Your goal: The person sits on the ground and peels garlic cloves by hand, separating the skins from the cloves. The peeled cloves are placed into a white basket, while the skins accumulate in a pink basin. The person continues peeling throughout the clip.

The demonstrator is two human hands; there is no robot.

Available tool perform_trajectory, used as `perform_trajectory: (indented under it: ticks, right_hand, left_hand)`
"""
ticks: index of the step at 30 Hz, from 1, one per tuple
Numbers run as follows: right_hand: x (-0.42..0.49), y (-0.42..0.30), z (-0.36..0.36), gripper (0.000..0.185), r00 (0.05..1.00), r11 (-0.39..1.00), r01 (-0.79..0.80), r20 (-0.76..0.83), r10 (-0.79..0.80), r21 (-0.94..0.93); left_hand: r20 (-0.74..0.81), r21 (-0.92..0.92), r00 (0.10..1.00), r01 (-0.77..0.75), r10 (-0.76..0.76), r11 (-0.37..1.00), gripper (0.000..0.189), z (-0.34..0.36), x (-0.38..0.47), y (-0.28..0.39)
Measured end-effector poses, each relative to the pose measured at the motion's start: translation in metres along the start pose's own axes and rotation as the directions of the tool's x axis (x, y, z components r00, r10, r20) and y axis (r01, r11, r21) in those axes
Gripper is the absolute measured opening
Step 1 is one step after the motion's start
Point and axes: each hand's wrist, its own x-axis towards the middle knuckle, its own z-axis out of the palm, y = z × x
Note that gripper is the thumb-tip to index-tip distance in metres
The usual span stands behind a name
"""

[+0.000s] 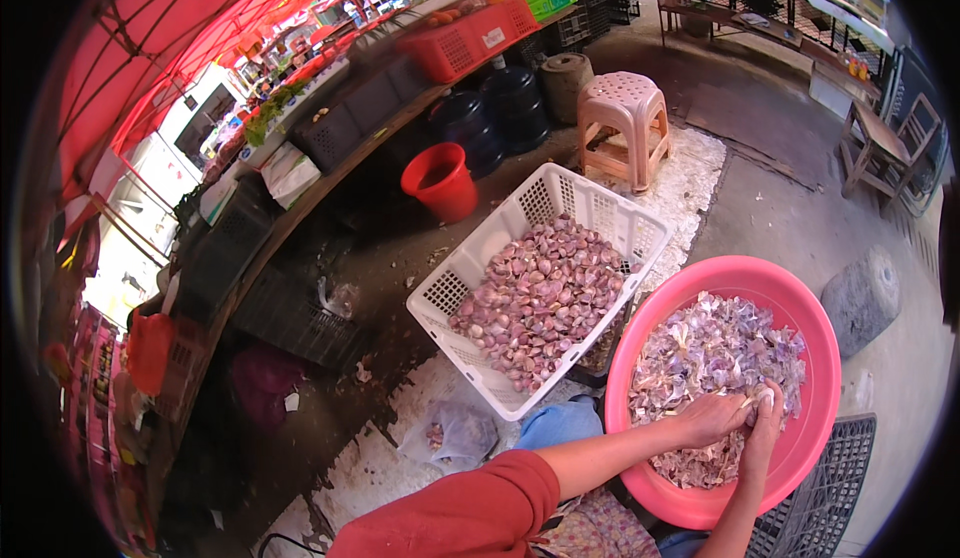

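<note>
Both hands meet over a pink plastic basin (823, 348) heaped with papery garlic skins (705, 355). My left hand (705, 418), at the end of a red sleeve, pinches the pale stem end of a garlic bulb (759, 399). Around the bulb's other side curl the fingers of my right hand (765, 427), which partly hide it. To the left of the basin, a white plastic crate (480, 254) tilts in the view, spread with many loose purple garlic cloves (547, 295).
Beyond the crate stand a pink plastic stool (622, 119) and a red bucket (442, 186). A clear plastic bag (450, 434) lies on the floor to the left. Under the basin's right side shows a black plastic grate (825, 475); a grey cylindrical block (862, 299) is close by.
</note>
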Motion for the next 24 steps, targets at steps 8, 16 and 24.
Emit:
perform_trajectory:
  ticks: [8, 16, 24]
  right_hand:
    - [0.003, 0.006, -0.003, 0.032, 0.993, 0.967, 0.095, -0.043, -0.108, -0.237]
    - [-0.001, 0.003, -0.005, 0.038, 0.990, 0.965, -0.130, -0.077, 0.115, -0.228]
    - [0.006, 0.008, -0.002, 0.025, 0.950, 0.930, -0.287, -0.059, 0.308, 0.231]
  left_hand:
    - [-0.127, 0.057, 0.992, -0.013, 0.020, 0.998, 0.041, 0.012, 0.004, -0.004]
    - [-0.154, -0.191, 0.984, -0.122, 0.093, 0.974, 0.043, 0.019, 0.008, -0.014]
    - [-0.140, -0.250, 0.955, -0.289, 0.261, 0.924, 0.026, 0.015, 0.014, -0.028]
